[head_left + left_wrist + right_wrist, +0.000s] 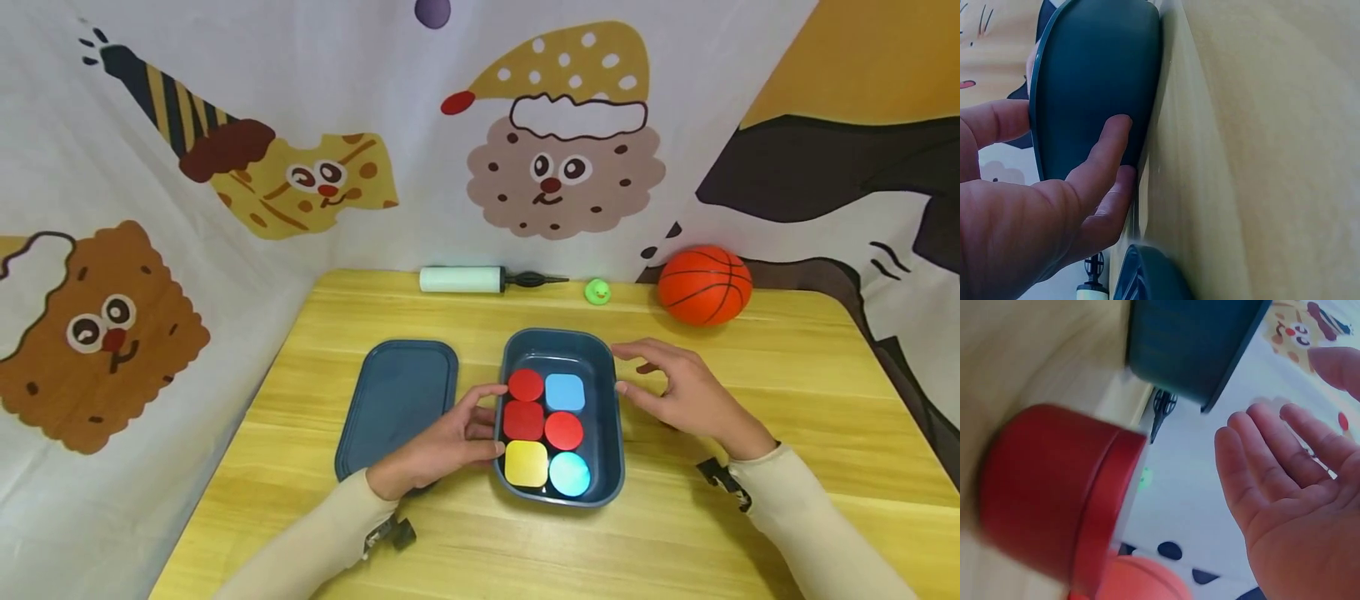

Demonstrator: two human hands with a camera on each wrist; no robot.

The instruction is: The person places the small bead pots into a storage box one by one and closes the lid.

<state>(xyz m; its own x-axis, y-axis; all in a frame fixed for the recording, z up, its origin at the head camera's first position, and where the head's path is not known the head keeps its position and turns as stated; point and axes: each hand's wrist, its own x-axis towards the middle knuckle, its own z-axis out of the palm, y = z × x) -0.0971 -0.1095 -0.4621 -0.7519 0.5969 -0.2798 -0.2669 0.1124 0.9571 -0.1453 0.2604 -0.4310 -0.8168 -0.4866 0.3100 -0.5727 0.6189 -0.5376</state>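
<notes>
While the left hand [442, 446] presses straight fingers against the smooth dark-blue box [609, 417] at mid-table, the right hand [678, 392] hovers relaxed beside its far wall, over bare wood grain; a red tin [1054, 500] stands beneath its palm.

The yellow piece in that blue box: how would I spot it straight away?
On the wooden table sits a dark blue box, the left hand touching its side. Among six coloured pieces, the yellow piece lies in the near-left corner, the only yellow one.
</notes>
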